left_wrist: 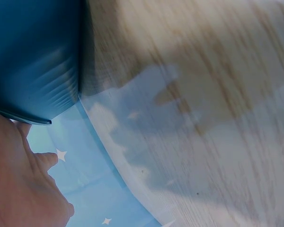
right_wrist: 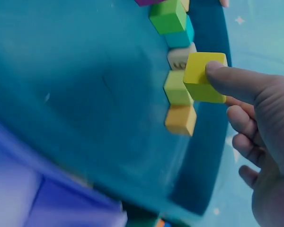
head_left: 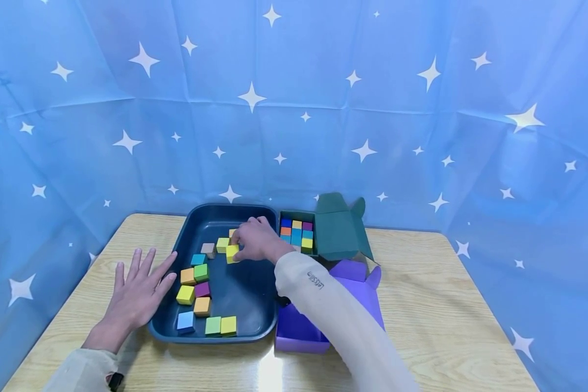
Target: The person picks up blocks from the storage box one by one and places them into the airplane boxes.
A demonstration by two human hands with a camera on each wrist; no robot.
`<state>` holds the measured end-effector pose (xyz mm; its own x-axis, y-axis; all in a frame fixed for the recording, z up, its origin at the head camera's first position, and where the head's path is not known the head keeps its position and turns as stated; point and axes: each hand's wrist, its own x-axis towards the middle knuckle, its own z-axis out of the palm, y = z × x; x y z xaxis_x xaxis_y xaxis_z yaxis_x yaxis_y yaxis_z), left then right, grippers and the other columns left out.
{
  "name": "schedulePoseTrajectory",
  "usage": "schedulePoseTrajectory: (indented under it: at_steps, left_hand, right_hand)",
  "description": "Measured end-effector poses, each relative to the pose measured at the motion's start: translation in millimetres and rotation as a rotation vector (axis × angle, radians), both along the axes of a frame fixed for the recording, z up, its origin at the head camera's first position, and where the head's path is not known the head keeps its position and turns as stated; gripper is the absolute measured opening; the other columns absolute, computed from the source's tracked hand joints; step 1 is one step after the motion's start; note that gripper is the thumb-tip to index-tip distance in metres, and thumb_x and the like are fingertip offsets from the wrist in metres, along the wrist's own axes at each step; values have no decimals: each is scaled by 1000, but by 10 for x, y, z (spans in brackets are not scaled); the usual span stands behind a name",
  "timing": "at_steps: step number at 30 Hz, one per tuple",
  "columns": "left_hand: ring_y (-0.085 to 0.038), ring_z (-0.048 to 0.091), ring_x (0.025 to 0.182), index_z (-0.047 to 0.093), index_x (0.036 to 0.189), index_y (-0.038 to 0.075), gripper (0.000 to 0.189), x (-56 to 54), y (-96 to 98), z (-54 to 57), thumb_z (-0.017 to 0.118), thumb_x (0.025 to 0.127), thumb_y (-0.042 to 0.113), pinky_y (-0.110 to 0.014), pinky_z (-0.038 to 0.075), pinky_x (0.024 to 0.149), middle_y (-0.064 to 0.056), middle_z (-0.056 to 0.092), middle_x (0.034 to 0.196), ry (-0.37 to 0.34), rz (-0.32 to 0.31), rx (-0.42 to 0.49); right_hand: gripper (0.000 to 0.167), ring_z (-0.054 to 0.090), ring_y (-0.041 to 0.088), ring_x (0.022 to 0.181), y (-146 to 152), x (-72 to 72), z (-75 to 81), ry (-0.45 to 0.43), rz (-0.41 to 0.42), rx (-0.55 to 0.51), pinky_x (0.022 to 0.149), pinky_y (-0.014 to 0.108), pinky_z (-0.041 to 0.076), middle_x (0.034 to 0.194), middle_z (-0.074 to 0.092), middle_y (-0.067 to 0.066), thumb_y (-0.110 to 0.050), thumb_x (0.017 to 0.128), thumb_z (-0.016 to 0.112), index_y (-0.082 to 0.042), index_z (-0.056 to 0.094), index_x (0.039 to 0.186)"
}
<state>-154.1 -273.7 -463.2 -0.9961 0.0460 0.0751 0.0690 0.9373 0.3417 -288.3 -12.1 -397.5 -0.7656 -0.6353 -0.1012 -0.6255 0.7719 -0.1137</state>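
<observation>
Over the far part of a dark blue tray [head_left: 245, 296], my right hand [head_left: 258, 239] pinches a yellow cube [right_wrist: 206, 78] between thumb and fingers. In the right wrist view the cube overlaps a pale wooden cube [right_wrist: 180, 56] and a yellow-green cube [right_wrist: 177, 88]; an orange cube [right_wrist: 181, 120] lies beside them. My left hand [head_left: 138, 294] has its fingers spread, fingertips at the tray's left rim. Several coloured cubes lie along the tray's left side, among them a green cube [head_left: 201, 271], a purple cube [head_left: 202, 289] and a light blue cube [head_left: 186, 322].
Right of the tray, a green box [head_left: 343, 228] with its lid open holds several coloured cubes in rows. Nearer stands an open purple box [head_left: 301, 345], partly hidden by the right sleeve [head_left: 340, 321]. A star-patterned blue cloth [head_left: 304, 60] hangs behind the wooden table [head_left: 431, 305].
</observation>
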Motion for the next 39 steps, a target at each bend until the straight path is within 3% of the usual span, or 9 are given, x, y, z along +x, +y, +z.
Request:
schedulePoseTrajectory:
  at_steps: [7,18,25,32,39]
  left_hand:
    - [-47,-17,148,16,157,28,59,2,-4,-1,27,103,52,-69,-22,110,-28,8,161,-7,8,-2]
    - [-44,-21,147,15,157,28,60,-2,-11,-6,27,103,52,-71,-20,110,-28,7,161,-11,8,-4]
    - [-48,-16,147,16,157,28,60,0,-9,6,27,103,52,-71,-19,110,-28,9,161,-10,9,-6]
    - [-47,-19,147,15,157,28,60,-2,-1,-4,27,103,52,-70,-22,109,-28,8,161,-7,4,-7]
    - [-47,-18,147,16,157,28,60,-5,8,-2,27,103,52,-70,-22,109,-29,9,161,-7,0,-4]
  right_hand:
    - [38,48,14,104,375,-117,178,-29,-30,-19,107,41,32,106,66,-8,-49,84,72,-26,70,114]
    - [36,51,18,103,1058,-343,360,-35,-166,-83,103,47,33,103,67,-5,-44,86,72,-21,71,114]
    - [29,52,20,102,1360,-371,337,-74,-253,-37,105,49,31,80,64,-3,-43,87,72,-20,71,105]
    - [33,49,26,113,1515,-367,269,-131,-293,56,105,49,31,102,68,-4,-43,86,72,-21,71,112]
    - [32,51,26,116,1531,-325,142,-129,-284,82,108,48,30,102,69,-6,-43,85,74,-23,72,110]
